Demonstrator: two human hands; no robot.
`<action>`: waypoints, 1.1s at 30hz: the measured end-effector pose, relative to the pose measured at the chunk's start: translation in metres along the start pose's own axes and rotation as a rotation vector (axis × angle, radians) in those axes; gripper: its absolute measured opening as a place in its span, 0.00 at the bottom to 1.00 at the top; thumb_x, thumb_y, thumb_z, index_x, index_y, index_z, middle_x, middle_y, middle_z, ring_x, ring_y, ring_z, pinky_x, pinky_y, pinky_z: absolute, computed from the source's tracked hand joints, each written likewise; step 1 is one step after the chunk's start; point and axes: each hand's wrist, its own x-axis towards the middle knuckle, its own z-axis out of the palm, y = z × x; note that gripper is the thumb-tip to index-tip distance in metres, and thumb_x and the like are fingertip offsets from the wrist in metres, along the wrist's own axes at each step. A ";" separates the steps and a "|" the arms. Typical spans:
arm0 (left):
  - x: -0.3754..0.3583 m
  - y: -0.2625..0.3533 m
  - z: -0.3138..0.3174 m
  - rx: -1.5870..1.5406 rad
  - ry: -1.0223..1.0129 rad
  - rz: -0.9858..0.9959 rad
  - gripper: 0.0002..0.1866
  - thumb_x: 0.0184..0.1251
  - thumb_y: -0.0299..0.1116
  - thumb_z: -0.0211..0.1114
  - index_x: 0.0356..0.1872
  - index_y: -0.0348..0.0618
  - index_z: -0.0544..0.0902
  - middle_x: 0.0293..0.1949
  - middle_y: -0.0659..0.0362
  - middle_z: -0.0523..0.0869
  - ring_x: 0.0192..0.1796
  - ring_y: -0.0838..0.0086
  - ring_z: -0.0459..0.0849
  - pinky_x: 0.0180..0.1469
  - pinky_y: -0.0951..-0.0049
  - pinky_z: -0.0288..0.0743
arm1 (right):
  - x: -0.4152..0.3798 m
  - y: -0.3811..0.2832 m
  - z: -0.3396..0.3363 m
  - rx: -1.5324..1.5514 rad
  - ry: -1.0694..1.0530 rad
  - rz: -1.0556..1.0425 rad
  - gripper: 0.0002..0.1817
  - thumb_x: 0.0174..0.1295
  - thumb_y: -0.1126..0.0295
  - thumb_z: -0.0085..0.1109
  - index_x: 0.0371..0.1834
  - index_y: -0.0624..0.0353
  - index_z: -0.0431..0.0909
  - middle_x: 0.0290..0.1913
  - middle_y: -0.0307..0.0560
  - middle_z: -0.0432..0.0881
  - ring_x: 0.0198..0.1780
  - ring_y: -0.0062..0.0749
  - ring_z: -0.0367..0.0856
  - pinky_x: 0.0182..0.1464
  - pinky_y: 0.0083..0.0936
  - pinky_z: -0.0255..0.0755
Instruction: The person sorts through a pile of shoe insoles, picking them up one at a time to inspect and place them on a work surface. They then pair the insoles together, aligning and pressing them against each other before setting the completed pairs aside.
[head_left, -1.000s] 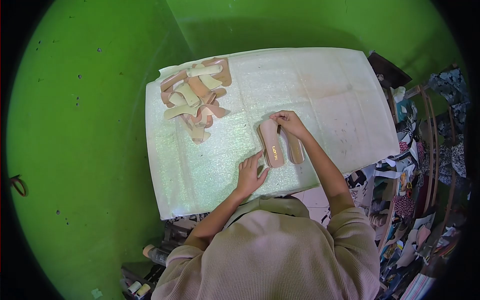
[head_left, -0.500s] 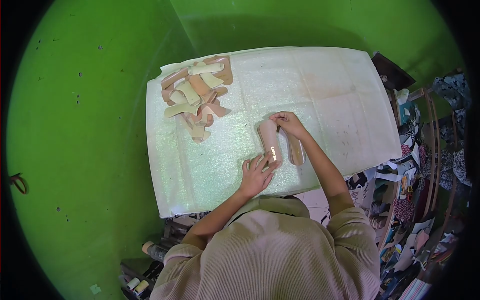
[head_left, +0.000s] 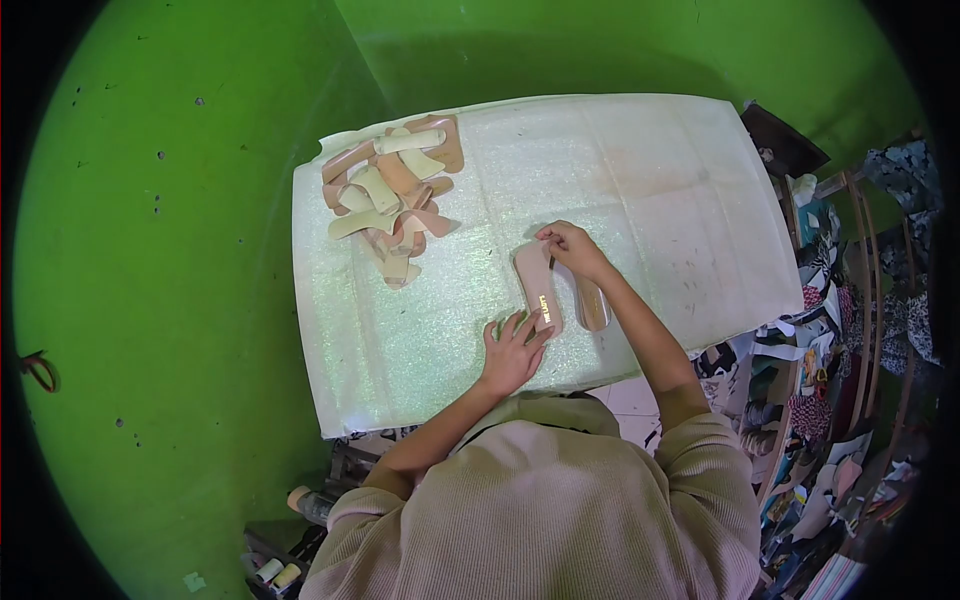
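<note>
A pinkish-beige shoe insole (head_left: 537, 273) with gold lettering lies lengthwise on the covered table, its wide end away from me. My left hand (head_left: 511, 357) rests at its near end, fingers spread, the fingertips touching the insole beside the lettering. At the far right corner, my right hand (head_left: 572, 247) pinches the insole's edge between thumb and fingers. Just to the right, partly under my right forearm, lies a second sole-shaped piece (head_left: 594, 310) with a shiny rim. Whether anything lies beneath the first insole is hard to see.
A loose heap of beige, cream and tan insole pieces (head_left: 385, 190) covers the table's far left corner. A whitish sheet (head_left: 650, 180) covers the tabletop. Racks crowded with scraps and shoe parts (head_left: 820, 400) stand to the right; green walls (head_left: 180, 250) border the left and back.
The insole's wide end has shifted very slightly, with my right hand still pinching its edge. My left hand stays in nearly the same place.
</note>
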 end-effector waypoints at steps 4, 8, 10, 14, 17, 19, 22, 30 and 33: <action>0.000 0.000 0.002 -0.003 0.003 -0.007 0.19 0.54 0.37 0.61 0.50 0.60 0.77 0.61 0.62 0.68 0.60 0.64 0.65 0.56 0.47 0.50 | -0.012 -0.032 0.000 -0.297 0.046 -0.091 0.11 0.53 0.78 0.52 0.41 0.60 0.75 0.39 0.49 0.77 0.40 0.38 0.79 0.42 0.25 0.73; -0.001 0.001 0.002 -0.043 0.018 -0.040 0.18 0.54 0.35 0.61 0.49 0.59 0.78 0.60 0.63 0.69 0.59 0.64 0.65 0.56 0.47 0.49 | -0.012 -0.017 0.011 -0.376 0.121 -0.249 0.07 0.56 0.74 0.52 0.38 0.58 0.75 0.40 0.46 0.76 0.39 0.39 0.79 0.37 0.31 0.74; 0.000 0.002 0.002 -0.069 0.019 -0.062 0.18 0.54 0.35 0.61 0.49 0.59 0.78 0.60 0.63 0.69 0.59 0.64 0.65 0.56 0.47 0.49 | -0.013 -0.019 0.013 -0.435 0.106 -0.250 0.08 0.56 0.74 0.52 0.38 0.58 0.75 0.41 0.47 0.75 0.41 0.40 0.78 0.39 0.31 0.74; 0.002 0.003 -0.001 -0.111 0.007 -0.087 0.17 0.54 0.34 0.61 0.48 0.59 0.78 0.59 0.64 0.70 0.58 0.63 0.66 0.54 0.49 0.50 | -0.014 -0.016 0.019 -0.537 0.176 -0.302 0.08 0.55 0.72 0.53 0.38 0.56 0.76 0.45 0.46 0.73 0.48 0.40 0.73 0.42 0.32 0.73; 0.002 0.003 -0.001 -0.127 -0.002 -0.100 0.17 0.54 0.33 0.61 0.48 0.60 0.79 0.59 0.64 0.70 0.58 0.63 0.66 0.54 0.51 0.50 | -0.016 -0.026 0.015 -0.710 0.195 -0.328 0.09 0.54 0.70 0.53 0.37 0.54 0.79 0.50 0.42 0.72 0.53 0.39 0.68 0.45 0.34 0.72; 0.001 0.003 -0.001 -0.138 -0.015 -0.107 0.17 0.55 0.33 0.60 0.48 0.60 0.79 0.59 0.64 0.69 0.57 0.63 0.66 0.54 0.53 0.49 | -0.019 -0.031 0.014 -0.751 0.171 -0.284 0.09 0.54 0.69 0.54 0.36 0.52 0.81 0.52 0.41 0.72 0.54 0.39 0.67 0.48 0.34 0.70; 0.002 0.003 -0.003 -0.176 -0.044 -0.128 0.18 0.55 0.33 0.59 0.49 0.60 0.78 0.60 0.64 0.68 0.57 0.63 0.66 0.54 0.55 0.49 | -0.020 -0.029 0.015 -0.808 0.172 -0.295 0.09 0.53 0.69 0.55 0.36 0.50 0.82 0.54 0.41 0.71 0.56 0.40 0.65 0.53 0.36 0.65; 0.009 -0.005 -0.021 -0.325 0.150 -0.270 0.20 0.57 0.35 0.59 0.54 0.55 0.73 0.60 0.56 0.67 0.59 0.64 0.65 0.55 0.58 0.49 | -0.020 -0.053 0.031 -0.671 0.251 -0.317 0.11 0.47 0.71 0.57 0.36 0.53 0.80 0.52 0.43 0.71 0.56 0.42 0.64 0.56 0.39 0.57; 0.011 -0.024 -0.022 -0.278 0.297 -0.400 0.23 0.57 0.36 0.60 0.56 0.51 0.70 0.60 0.54 0.66 0.59 0.64 0.65 0.55 0.59 0.50 | -0.013 -0.057 0.048 -0.590 0.319 -0.372 0.14 0.46 0.73 0.57 0.38 0.52 0.78 0.51 0.43 0.72 0.55 0.43 0.64 0.56 0.40 0.56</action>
